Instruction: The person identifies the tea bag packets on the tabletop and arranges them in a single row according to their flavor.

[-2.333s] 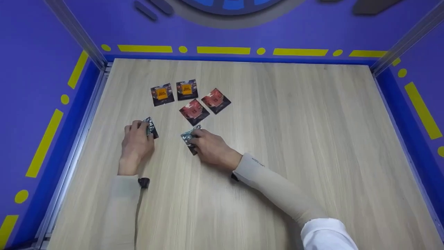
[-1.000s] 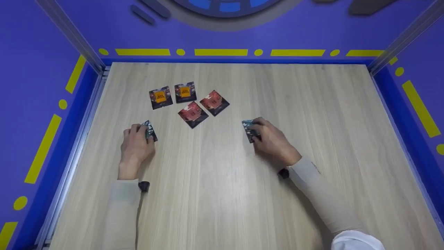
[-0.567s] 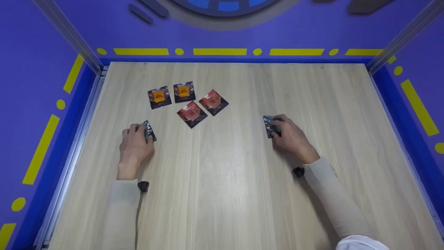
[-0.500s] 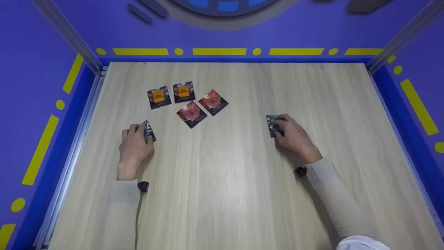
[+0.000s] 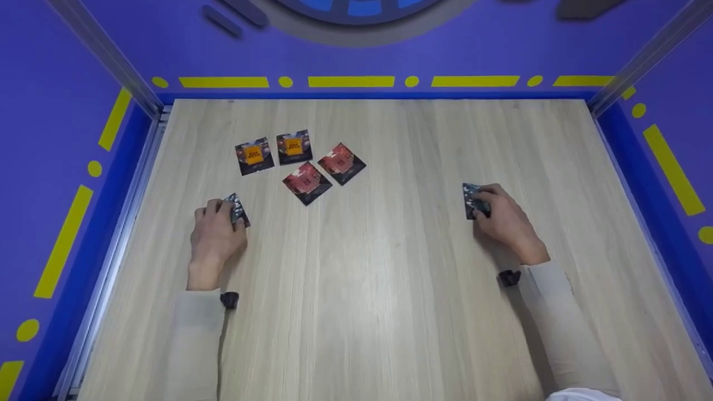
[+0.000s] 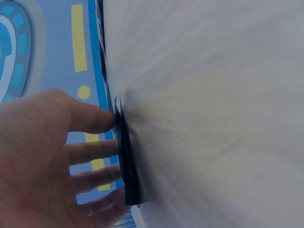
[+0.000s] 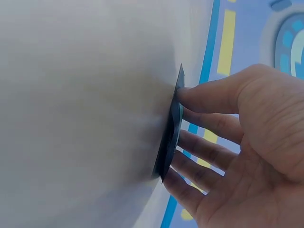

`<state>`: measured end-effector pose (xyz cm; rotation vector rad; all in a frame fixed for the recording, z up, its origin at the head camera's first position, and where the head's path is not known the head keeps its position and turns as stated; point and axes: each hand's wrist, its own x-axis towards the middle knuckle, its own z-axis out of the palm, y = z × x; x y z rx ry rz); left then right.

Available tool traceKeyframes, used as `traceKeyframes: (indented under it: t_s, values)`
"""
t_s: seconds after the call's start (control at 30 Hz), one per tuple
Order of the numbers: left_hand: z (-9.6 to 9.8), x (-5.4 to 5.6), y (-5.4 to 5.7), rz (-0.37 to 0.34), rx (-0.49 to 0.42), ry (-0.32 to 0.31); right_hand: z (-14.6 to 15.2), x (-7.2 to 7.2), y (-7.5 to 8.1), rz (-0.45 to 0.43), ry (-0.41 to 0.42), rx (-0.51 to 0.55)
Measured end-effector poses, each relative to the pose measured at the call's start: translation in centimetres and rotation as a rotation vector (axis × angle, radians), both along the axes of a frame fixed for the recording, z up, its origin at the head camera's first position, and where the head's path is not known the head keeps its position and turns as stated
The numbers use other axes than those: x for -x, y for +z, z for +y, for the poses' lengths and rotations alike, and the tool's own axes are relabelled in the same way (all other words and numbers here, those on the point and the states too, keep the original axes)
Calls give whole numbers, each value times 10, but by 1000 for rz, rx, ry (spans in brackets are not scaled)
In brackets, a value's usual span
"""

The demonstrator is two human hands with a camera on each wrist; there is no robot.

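My left hand [image 5: 216,231] rests at the left of the table and holds a teal-and-black packet [image 5: 238,209], thin and square, by its edges. In the left wrist view that packet [image 6: 126,156] appears edge-on, close to the tabletop, thumb at one end and fingertips along it. Farther right, my right hand [image 5: 506,220] grips a similar patterned packet [image 5: 469,201] between thumb and fingers. The right wrist view gives this packet [image 7: 171,128] side-on, just by the table surface; whether it touches is unclear. Fingers cover part of both packets' faces.
Two orange-centred packets, one left [image 5: 254,156] and one right [image 5: 294,147], lie flat toward the back left. Beside them are two red packets, one nearer [image 5: 307,183] and one farther [image 5: 342,164], turned diagonally. Blue walls [image 5: 356,55] border the wooden table [image 5: 362,278].
From near the red packets, my right hand has carried its packet well to the right across the table. My left hand has stayed in place on its packet.
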<state>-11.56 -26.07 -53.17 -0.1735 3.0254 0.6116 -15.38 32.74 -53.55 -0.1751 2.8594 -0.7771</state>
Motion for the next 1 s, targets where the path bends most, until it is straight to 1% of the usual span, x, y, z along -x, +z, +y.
traceKeyframes:
  t_s: [0.17, 0.33, 0.6, 0.77, 1.0]
  values:
    - [0, -1, -1, -6, 0, -6, 23, -6, 1, -11, -33, 4]
    - [-1, -1, -1, -7, -2, -6, 37, -10, 2, -24, -65, 7]
    - [2, -2, -2, 14, -6, -18, 40, -8, 2, -9, -44, -5]
    - [10, -4, -3, 6, -6, -52, 41, -8, 3, -16, -56, -8]
    - [23, -6, -3, 4, 11, -68, 39, -6, 2, -15, -56, -6]
